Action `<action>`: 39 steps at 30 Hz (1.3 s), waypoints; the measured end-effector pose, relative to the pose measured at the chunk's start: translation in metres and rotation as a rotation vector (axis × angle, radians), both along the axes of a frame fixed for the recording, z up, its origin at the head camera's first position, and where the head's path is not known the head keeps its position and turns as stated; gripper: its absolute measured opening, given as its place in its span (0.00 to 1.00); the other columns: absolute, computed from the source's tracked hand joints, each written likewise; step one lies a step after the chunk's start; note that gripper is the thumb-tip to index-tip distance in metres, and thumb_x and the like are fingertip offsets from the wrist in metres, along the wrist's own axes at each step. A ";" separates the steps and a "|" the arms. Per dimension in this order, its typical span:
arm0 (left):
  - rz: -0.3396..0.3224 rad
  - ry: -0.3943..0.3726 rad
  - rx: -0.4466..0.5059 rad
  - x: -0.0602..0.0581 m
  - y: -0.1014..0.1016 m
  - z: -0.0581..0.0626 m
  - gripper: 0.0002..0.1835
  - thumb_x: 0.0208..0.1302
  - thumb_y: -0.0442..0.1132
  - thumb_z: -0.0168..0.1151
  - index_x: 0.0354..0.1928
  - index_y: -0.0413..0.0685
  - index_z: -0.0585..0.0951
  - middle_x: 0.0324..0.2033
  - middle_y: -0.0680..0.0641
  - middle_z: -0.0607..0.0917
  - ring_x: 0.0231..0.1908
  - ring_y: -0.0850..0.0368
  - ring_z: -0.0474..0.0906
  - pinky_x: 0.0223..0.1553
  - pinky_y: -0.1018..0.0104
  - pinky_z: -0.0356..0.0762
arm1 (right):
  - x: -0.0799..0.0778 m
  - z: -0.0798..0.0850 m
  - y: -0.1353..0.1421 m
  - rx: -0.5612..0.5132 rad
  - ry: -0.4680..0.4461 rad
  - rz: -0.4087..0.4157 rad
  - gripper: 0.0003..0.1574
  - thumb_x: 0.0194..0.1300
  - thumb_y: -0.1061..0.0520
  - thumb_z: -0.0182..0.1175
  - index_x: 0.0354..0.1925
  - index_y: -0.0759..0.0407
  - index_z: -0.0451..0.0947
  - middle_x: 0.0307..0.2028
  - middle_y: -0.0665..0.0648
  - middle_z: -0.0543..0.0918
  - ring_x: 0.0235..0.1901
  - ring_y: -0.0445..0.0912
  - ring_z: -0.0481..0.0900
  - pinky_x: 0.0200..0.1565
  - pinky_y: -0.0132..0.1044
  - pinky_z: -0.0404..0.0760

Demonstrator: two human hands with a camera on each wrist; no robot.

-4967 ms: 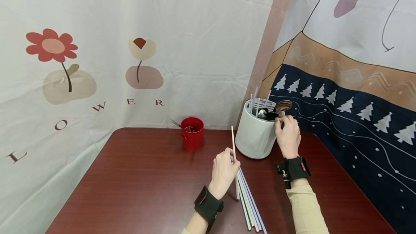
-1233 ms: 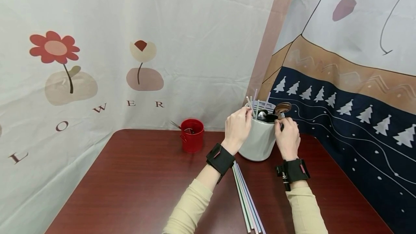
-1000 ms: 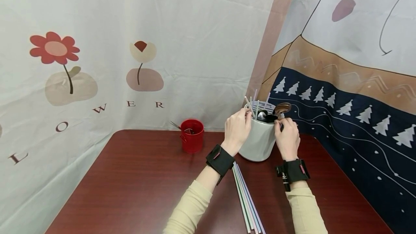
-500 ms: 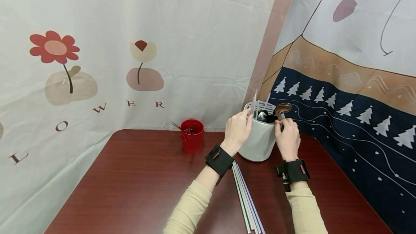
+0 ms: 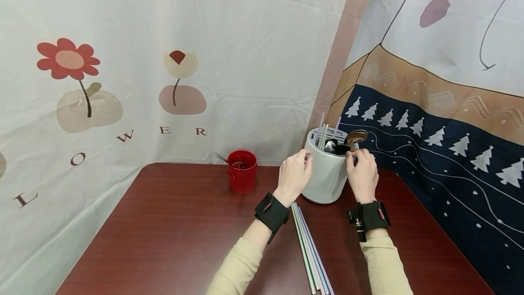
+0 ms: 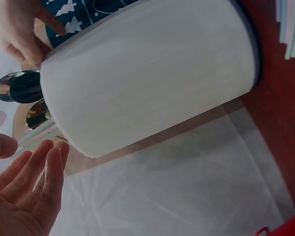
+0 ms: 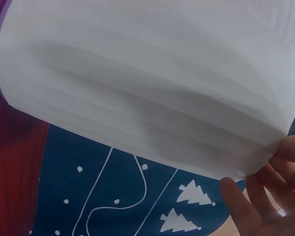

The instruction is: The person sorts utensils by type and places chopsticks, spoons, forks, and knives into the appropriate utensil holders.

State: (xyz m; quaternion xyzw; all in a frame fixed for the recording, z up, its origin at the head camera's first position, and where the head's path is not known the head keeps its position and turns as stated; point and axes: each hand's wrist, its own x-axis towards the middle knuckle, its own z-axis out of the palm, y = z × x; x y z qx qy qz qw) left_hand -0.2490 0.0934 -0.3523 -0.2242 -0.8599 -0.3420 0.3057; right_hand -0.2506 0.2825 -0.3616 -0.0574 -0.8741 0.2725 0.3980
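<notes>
A white utensil holder (image 5: 325, 179) with a slotted top stands at the back right of the table. Several pale straws (image 5: 322, 134) stick up from it, beside black and metal spoons (image 5: 355, 137). My left hand (image 5: 293, 175) hovers just left of its rim, fingers loosely bent; the left wrist view shows thumb and fingers apart with nothing between them. At the holder's right side, my right hand (image 5: 362, 174) pinches the rim; the right wrist view has the thumb and fingers at the edge of the holder (image 7: 152, 93). A bundle of pastel straws (image 5: 309, 249) lies on the table between my forearms.
A red cup (image 5: 242, 172) with metal utensils in it stands at the back, left of the holder. Behind the brown table (image 5: 172, 231) hang a light printed curtain (image 5: 254, 49) and a dark blue tree-print cloth (image 5: 430, 167).
My left hand brought a straw from the table bundle up to the holder, set it in among the others, let go and drew back slightly. The right hand has stayed at the rim.
</notes>
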 end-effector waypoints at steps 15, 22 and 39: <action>-0.055 -0.200 -0.031 0.017 -0.016 -0.057 0.08 0.63 0.37 0.59 0.42 0.44 0.82 0.30 0.49 0.86 0.23 0.59 0.78 0.20 0.77 0.66 | 0.001 0.000 -0.001 0.000 -0.010 0.002 0.17 0.70 0.53 0.52 0.38 0.66 0.79 0.43 0.65 0.78 0.46 0.60 0.74 0.38 0.57 0.74; -0.037 -0.313 -0.023 0.031 -0.021 -0.080 0.04 0.60 0.35 0.61 0.36 0.44 0.82 0.24 0.51 0.85 0.22 0.60 0.78 0.21 0.76 0.68 | 0.000 0.000 0.000 0.002 0.002 0.000 0.16 0.70 0.54 0.53 0.38 0.67 0.79 0.43 0.65 0.79 0.46 0.60 0.74 0.38 0.57 0.74; 0.068 -0.512 -0.211 0.061 -0.018 -0.102 0.03 0.48 0.30 0.63 0.26 0.36 0.78 0.21 0.39 0.81 0.21 0.44 0.80 0.18 0.59 0.73 | 0.001 0.001 -0.001 0.002 0.023 0.015 0.15 0.70 0.56 0.52 0.36 0.69 0.78 0.41 0.66 0.78 0.44 0.61 0.73 0.41 0.56 0.72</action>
